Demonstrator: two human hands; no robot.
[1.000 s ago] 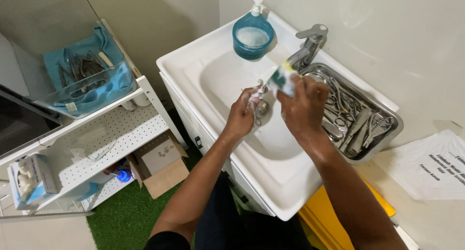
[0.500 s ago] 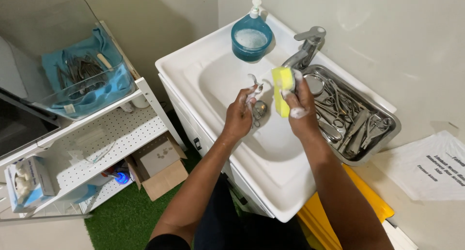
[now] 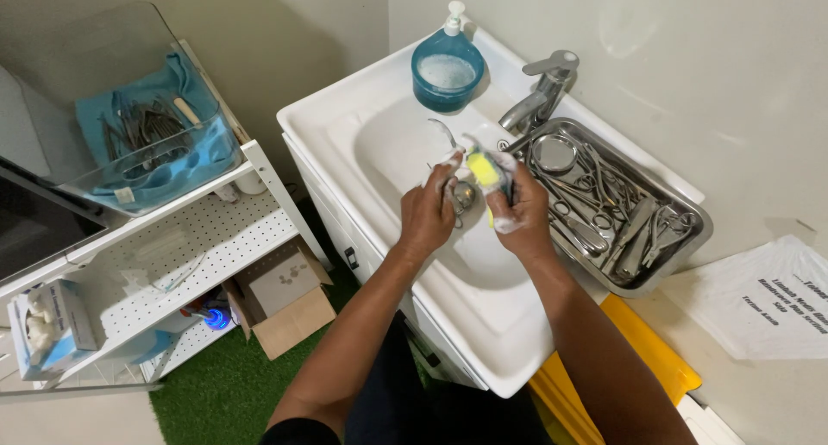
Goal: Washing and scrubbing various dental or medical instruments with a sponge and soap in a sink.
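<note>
My left hand (image 3: 429, 210) holds a metal scissor-like instrument (image 3: 447, 136) over the white sink basin (image 3: 379, 143), its handle loop sticking up toward the back. My right hand (image 3: 517, 205), foamy with soap, grips a yellow sponge (image 3: 483, 169) pressed against the instrument. Both hands meet above the drain. Much of the instrument is hidden between the fingers.
A steel tray (image 3: 690, 238) of several metal instruments sits right of the basin, beside the tap (image 3: 542, 91). A blue soap-filled bowl with a pump bottle (image 3: 446, 70) stands at the back. A white shelf unit (image 3: 172, 238) with a blue-lined instrument tray (image 3: 147, 143) stands left; a cardboard box (image 3: 285, 294) below.
The sponge in my right hand has moved left and lower, closer against the instrument in my left hand. Both hands have shifted slightly toward the basin's middle.
</note>
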